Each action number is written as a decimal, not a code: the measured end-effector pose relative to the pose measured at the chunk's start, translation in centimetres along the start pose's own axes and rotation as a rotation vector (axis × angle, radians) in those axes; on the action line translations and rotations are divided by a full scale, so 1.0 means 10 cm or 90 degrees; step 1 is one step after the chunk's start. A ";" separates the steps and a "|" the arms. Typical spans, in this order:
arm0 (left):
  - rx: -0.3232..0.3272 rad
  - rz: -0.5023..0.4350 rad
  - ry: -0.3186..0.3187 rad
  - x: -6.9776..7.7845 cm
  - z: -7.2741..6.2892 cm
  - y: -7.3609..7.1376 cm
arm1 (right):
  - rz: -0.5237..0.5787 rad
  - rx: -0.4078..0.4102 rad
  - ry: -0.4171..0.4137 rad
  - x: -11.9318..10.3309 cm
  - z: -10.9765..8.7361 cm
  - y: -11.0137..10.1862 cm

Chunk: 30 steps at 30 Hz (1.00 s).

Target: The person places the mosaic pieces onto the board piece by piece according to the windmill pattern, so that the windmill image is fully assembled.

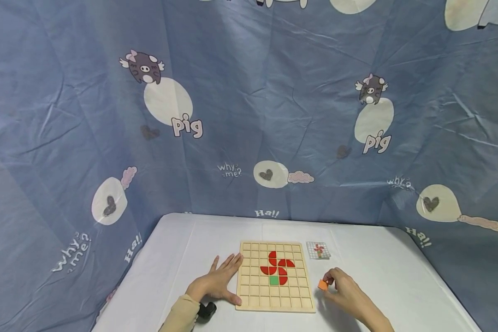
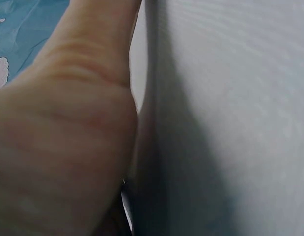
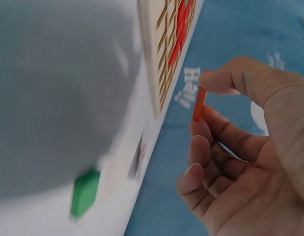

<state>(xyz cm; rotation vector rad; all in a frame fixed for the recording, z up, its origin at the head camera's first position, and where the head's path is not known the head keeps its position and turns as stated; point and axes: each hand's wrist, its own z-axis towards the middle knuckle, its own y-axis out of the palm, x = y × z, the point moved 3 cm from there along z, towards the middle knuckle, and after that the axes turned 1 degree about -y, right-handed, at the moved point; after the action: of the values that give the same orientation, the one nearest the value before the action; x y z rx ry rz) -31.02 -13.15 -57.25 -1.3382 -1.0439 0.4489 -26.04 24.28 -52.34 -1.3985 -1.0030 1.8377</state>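
A wooden grid board (image 1: pixel 251 291) lies on the white table. On it several red quarter-round tiles (image 1: pixel 282 272) form a pinwheel, with a green square tile (image 1: pixel 274 280) below the centre. My left hand (image 1: pixel 219 280) is spread flat along the board's left edge, fingertips and thumb at the rim; in the left wrist view only blurred skin (image 2: pixel 68 142) and table show. Right of the board, my right hand (image 1: pixel 345 291) pinches an orange square tile (image 1: pixel 323 285) between thumb and index finger. The right wrist view shows this thin orange tile (image 3: pixel 199 102) edge-on, held above the table.
Beyond the board's upper right corner lies a small stack of pattern cards (image 1: pixel 317 250) printed with a red pinwheel on a grid. A loose green piece (image 3: pixel 85 193) lies on the table in the right wrist view. A blue patterned curtain (image 1: pixel 274 115) surrounds the table.
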 end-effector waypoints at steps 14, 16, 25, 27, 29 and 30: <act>-0.001 -0.002 0.003 -0.01 0.02 0.00 | 0.034 -0.088 -0.141 -0.50 0.27 0.44; -0.001 -0.001 0.004 -0.01 0.01 -0.01 | 0.035 -0.094 -0.153 -0.55 0.29 0.49; -0.001 -0.006 0.011 -0.01 0.00 0.00 | 0.008 -0.113 -0.182 -0.70 0.34 0.72; -0.001 -0.010 0.008 -0.01 0.00 0.00 | 0.011 -0.119 -0.179 -0.73 0.35 0.75; -0.001 -0.012 0.007 -0.01 0.00 0.01 | 0.017 -0.128 -0.174 -0.74 0.37 0.78; -0.001 -0.013 0.008 -0.01 0.00 0.01 | 0.021 -0.133 -0.170 -0.75 0.37 0.80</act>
<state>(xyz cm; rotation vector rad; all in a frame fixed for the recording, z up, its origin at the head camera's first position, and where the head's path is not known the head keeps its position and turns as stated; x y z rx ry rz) -31.05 -13.25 -57.36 -1.3292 -1.0473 0.4244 -27.96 13.15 -54.79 -1.3148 -1.3456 2.0297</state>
